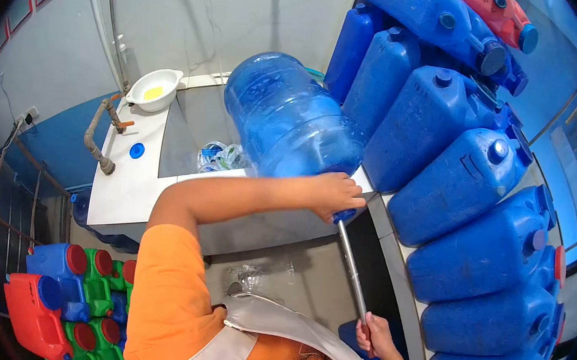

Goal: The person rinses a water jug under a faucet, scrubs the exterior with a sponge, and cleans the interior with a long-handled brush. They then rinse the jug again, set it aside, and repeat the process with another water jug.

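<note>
A large clear-blue water jug (287, 121) lies tilted over the sink, its neck pointing down towards me. My left hand (334, 195) is closed around the jug's neck, with the arm crossing in front of the sink. From the blue rim of the mouth (345, 216) a long metal rod (353, 266) runs down to my right hand (376, 334). The right fingers are wrapped around the rod's lower end. Whatever sits on the rod's far end inside the jug cannot be made out.
The sink counter (125, 185) holds a white basin (155, 89), a blue cap (137, 151) and a pipe tap (101, 138). Crumpled clear plastic (221, 156) lies in the sink. Several blue jerrycans (415, 123) line the right; red, green and blue containers (36, 312) stand lower left.
</note>
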